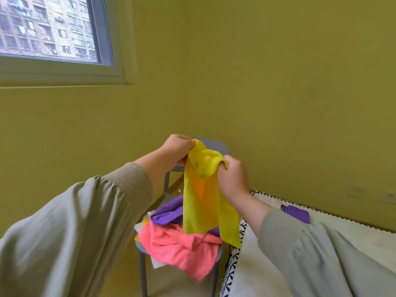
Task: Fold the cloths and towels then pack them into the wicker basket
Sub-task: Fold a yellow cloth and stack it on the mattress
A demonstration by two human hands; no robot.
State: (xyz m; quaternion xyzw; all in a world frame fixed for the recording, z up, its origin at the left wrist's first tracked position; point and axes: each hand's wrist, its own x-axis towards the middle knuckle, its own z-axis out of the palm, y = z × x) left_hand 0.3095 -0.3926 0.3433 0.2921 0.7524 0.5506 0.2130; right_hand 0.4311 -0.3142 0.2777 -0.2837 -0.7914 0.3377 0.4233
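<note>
Entry, as I see it from my remote station. Item 1: olive-yellow wall [278, 82], filling most of the view and meeting a second wall at a corner. Item 2: window [49, 28], upper left, pale frame, with a block of flats outside. Item 3: two grey-green sleeves with ribbed cuffs, the left sleeve [75, 221] and the right sleeve [321, 254], reaching in from the lower corners. Item 4: bed [342, 224], lower right against the wall, with a white cover edged in a black-and-white pattern. Item 5: grey chair [143, 273], just beside the bed, its seat heaped with loose cloths. Item 6: pink cloth [182, 247], crumpled, spilling over the front of the seat. Item 7: yellow cloth [203, 200], the piece in work, held up in the air above the chair; bright yellow, it hangs as a long narrow strip, bunched along the top, with a few green spots near the top and an orange patch lower down; its lower end hangs in front of the heap, and I cannot tell whether it touches. Item 8: purple cloth [167, 213], rumpled, lying on the pink one. Item 9: hands; the left hand [176, 150] pinches the top left corner of the yellow cloth, and the right hand [232, 179] grips its top right edge with curled fingers. Item 10: small purple object [296, 213] on the bed, too blurred to name.
</note>
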